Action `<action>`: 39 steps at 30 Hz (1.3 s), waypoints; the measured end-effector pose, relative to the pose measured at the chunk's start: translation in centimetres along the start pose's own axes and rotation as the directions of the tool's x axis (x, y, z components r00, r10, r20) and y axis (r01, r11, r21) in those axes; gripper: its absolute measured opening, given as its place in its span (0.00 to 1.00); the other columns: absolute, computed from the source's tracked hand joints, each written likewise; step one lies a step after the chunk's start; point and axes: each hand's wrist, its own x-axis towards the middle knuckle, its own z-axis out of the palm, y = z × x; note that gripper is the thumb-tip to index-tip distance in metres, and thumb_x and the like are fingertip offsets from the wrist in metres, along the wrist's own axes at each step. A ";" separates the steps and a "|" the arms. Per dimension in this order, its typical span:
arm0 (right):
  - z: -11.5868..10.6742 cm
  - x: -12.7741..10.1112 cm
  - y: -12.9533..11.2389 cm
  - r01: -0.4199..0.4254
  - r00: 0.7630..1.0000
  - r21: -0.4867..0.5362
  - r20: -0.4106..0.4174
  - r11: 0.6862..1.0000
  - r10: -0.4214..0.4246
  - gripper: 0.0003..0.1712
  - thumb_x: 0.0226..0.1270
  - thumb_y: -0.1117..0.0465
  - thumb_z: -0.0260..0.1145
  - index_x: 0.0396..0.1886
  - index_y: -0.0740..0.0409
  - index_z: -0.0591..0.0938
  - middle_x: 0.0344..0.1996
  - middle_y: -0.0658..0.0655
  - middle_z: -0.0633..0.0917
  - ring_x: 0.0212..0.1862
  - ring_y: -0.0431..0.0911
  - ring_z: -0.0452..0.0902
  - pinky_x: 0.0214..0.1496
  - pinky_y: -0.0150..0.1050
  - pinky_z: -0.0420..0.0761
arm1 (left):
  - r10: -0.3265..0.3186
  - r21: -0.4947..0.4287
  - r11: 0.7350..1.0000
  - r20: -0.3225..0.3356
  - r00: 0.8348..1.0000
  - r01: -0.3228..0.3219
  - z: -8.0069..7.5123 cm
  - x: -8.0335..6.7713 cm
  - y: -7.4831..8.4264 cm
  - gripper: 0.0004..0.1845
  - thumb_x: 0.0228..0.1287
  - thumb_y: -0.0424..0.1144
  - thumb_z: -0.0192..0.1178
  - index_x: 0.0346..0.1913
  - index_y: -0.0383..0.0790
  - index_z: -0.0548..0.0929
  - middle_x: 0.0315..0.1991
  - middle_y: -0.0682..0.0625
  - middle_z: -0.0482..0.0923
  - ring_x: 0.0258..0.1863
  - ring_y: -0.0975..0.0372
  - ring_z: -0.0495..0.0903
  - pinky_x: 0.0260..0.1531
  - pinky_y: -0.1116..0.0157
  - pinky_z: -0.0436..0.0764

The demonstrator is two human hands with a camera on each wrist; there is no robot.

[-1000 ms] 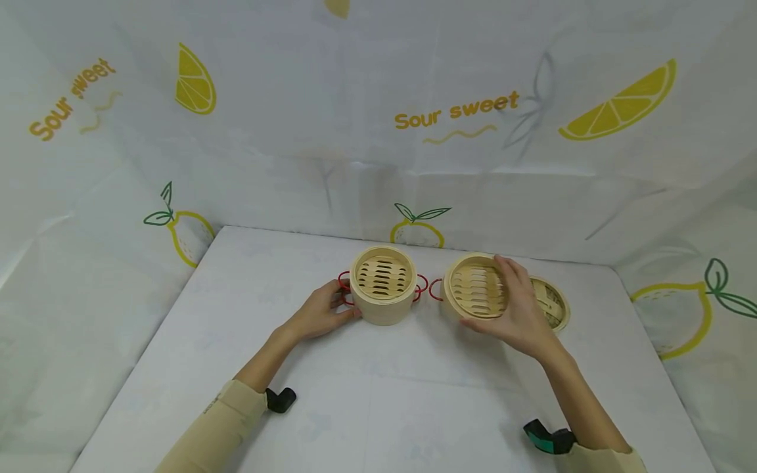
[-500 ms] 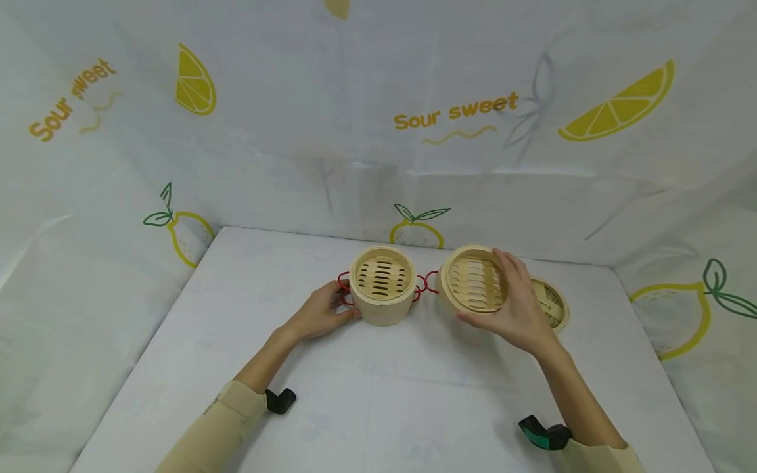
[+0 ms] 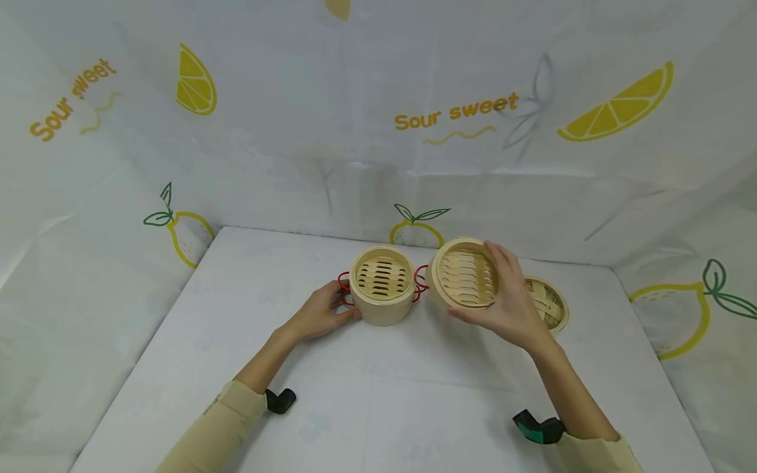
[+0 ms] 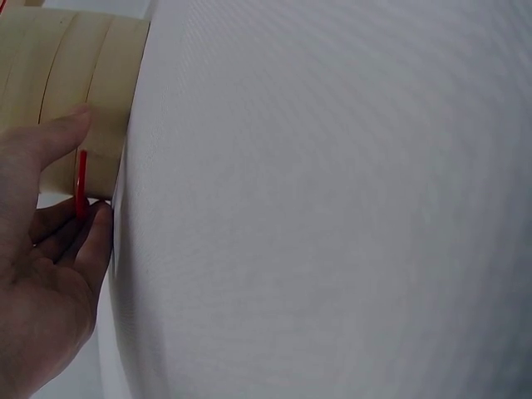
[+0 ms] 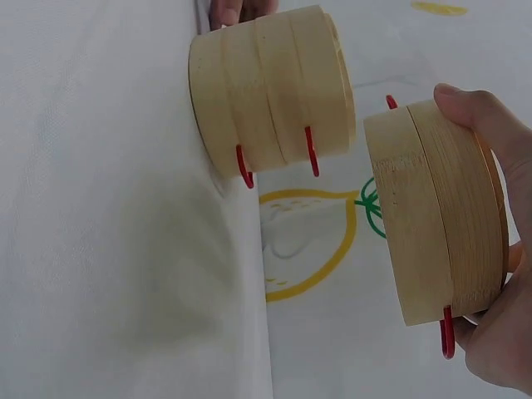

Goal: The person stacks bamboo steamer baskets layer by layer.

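1. Nearest the camera, at about 6 o'clock, two forearms in beige sleeves (image 3: 219, 427) reach out over the white table (image 3: 378, 407), each with a dark wrist-mounted camera clip.

2. At about 10 o'clock from the table's middle, the left hand (image 3: 319, 312) rests against the near-left side of the stacked bamboo steamer (image 3: 382, 286). Its fingers are curled round the wall and the red wire handle (image 4: 81, 183), and the left wrist view shows the thumb pressed on the bamboo band. In my judgement this hold braces the stack so it does not slide.

3. The stacked bamboo steamer stands upright on the table, open at the top, its slatted floor showing. Red wire handles stick out on both sides.

4. At about 1 o'clock, the right hand (image 3: 508, 309) holds a single bamboo steamer tier (image 3: 464, 276) clear of the table. Thumb and fingers are spread wide round its rim, gripping from the right edge. The tier is tilted, its open face turned toward the camera, and sits just beside the stack, at about the height of its rim; the right wrist view shows a gap between them.

5. Farther right, behind that hand, a woven bamboo lid (image 3: 547, 303) lies flat on the table.

6. Farthest off, a lemon-printed backdrop (image 3: 455, 112) encloses the table.
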 end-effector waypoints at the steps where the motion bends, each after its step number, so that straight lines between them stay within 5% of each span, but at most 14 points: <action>1: 0.0 0.0 -0.1 0.002 1.000 0.003 0.002 1.000 -0.002 0.79 0.42 0.42 0.93 0.89 0.52 0.55 0.84 0.65 0.60 0.82 0.68 0.60 0.77 0.81 0.68 | 0.001 0.001 1.000 0.000 1.000 -0.001 0.0 0.0 0.0 0.36 0.70 0.40 0.76 0.73 0.29 0.72 0.70 0.36 0.79 0.73 0.45 0.80 0.73 0.52 0.84; 15: 0.9 0.4 -1.5 0.086 0.996 0.073 -0.009 0.994 -0.086 0.79 0.39 0.48 0.94 0.89 0.54 0.57 0.83 0.65 0.62 0.82 0.66 0.60 0.79 0.79 0.67 | -0.002 -0.012 1.000 0.005 1.000 0.002 -0.2 -0.1 0.5 0.35 0.71 0.40 0.75 0.73 0.29 0.72 0.70 0.36 0.79 0.74 0.44 0.80 0.74 0.51 0.83; 39: 2.9 0.9 -3.5 0.108 0.993 0.141 0.022 0.984 -0.113 0.80 0.40 0.50 0.94 0.90 0.51 0.55 0.85 0.62 0.58 0.85 0.63 0.56 0.85 0.74 0.65 | 0.000 0.002 1.000 0.000 1.000 0.000 0.0 -0.1 0.3 0.36 0.70 0.39 0.75 0.73 0.29 0.71 0.71 0.35 0.78 0.74 0.45 0.80 0.74 0.52 0.83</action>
